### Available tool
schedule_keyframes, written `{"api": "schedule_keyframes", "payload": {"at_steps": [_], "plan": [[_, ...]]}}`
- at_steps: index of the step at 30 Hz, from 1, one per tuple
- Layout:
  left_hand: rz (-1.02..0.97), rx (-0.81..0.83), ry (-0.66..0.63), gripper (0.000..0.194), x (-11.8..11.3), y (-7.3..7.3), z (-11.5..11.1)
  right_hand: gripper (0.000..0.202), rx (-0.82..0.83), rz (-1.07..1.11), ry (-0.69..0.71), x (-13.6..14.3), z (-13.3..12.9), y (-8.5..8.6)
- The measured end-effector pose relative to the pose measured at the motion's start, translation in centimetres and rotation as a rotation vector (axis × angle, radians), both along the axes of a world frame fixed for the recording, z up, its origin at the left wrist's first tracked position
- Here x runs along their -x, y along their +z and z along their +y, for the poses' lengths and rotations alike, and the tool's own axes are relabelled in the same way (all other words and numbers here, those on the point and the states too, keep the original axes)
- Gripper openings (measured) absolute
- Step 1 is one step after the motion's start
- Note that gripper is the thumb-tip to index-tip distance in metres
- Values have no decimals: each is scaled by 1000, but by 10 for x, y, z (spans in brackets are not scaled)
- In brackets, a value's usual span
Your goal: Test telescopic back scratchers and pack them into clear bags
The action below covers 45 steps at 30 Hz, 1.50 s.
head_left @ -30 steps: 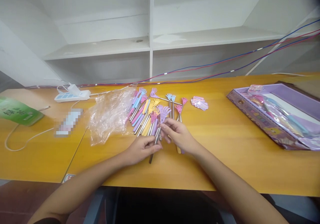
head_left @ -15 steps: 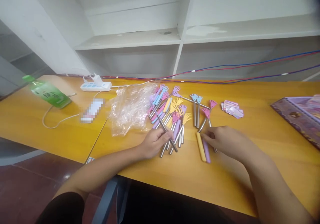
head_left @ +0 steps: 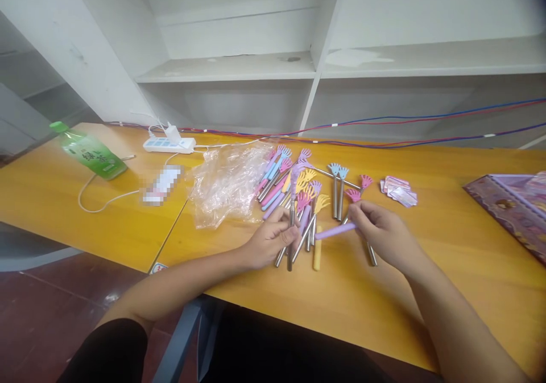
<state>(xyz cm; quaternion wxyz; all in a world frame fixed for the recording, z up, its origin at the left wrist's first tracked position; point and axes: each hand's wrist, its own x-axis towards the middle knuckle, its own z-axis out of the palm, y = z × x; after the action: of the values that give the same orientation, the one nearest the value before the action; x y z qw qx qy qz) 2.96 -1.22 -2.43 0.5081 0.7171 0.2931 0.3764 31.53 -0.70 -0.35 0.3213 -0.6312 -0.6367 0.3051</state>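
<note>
My left hand (head_left: 273,239) is closed around the metal rod of a back scratcher (head_left: 292,223) with a purple hand-shaped head, held upright. Between the fingertips of my right hand (head_left: 377,223) is a purple handle sleeve (head_left: 336,231), its free end pointing left toward the rod but apart from it. A yellow sleeve (head_left: 317,252) lies on the table below that end. Behind my left hand is a pile of scratchers with pink, yellow, blue and purple heads. Two blue-headed scratchers (head_left: 338,192) lie beyond the purple sleeve, and a pink-headed one (head_left: 354,195) is partly hidden by my right hand.
A crumpled clear plastic bag (head_left: 230,184) lies left of the pile. Further left are a phone (head_left: 162,185), a power strip (head_left: 170,144) and a green bottle (head_left: 91,154). Small cards (head_left: 398,191) and a purple box (head_left: 507,206) are at the right.
My right hand has picked up the purple sleeve and turned it sideways. The scratcher in my left hand has swung from slanted to upright. The yellow sleeve now lies farther left.
</note>
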Motion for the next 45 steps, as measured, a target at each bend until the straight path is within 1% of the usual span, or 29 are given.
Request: {"api": "schedule_keyframes", "payload": {"at_steps": [2, 5, 8, 11, 14, 17, 19, 21, 23, 25, 27, 29, 31, 32, 35, 37, 40, 42, 45], "plan": [[30, -28, -14, 70, -1, -2, -1, 48, -18, 160, 35, 17, -3, -7], [93, -30, -68, 70, -2, -3, -6, 50, -69, 305, 71, 48, -12, -21], [153, -32, -141, 68, -3, 0, -8, 48, -27, 403, 137, 67, -24, -31], [194, -44, -218, 62, -2, 4, -7, 43, -11, 452, 277, 69, -31, -33], [202, 2, -230, 59, -1, 8, -5, 41, -65, 506, 411, 62, -33, -27], [230, 40, -236, 60, 1, 13, -4, 47, -123, 506, 462, 61, -31, -21], [259, 60, -237, 61, 2, 15, -2, 44, -176, 484, 416, 65, -29, -18], [274, 71, -240, 60, 3, 16, 0, 43, -193, 520, 360, 67, -26, -18], [264, 87, -229, 58, 4, 15, 3, 41, -175, 669, 270, 64, -22, -18], [238, 108, -184, 56, 6, 14, 6, 38, -172, 888, 130, 55, -16, -16], [222, 123, -136, 52, 8, 12, 9, 34, -201, 1075, -7, 41, -7, -13], [207, 81, -93, 43, 10, 12, 11, 28, -232, 1161, -79, 27, 1, -9], [186, 22, -61, 38, 11, 13, 12, 24, -245, 1177, -95, 19, 5, -7], [179, 0, -53, 39, 11, 14, 11, 23, -242, 1172, -93, 18, 6, -7], [223, -4, -64, 49, 10, 17, 10, 22, -232, 1144, -74, 22, 4, -9], [273, 0, -74, 48, 11, 19, 10, 22, -222, 1129, -48, 28, 1, -10], [295, -18, -84, 47, 12, 19, 12, 22, -206, 1107, -8, 31, -1, -9], [316, -82, -66, 45, 14, 19, 15, 21, -206, 1090, 2, 30, -2, -8], [410, -266, -17, 38, 16, 18, 18, 22, -219, 1058, 18, 28, -2, -8]]}}
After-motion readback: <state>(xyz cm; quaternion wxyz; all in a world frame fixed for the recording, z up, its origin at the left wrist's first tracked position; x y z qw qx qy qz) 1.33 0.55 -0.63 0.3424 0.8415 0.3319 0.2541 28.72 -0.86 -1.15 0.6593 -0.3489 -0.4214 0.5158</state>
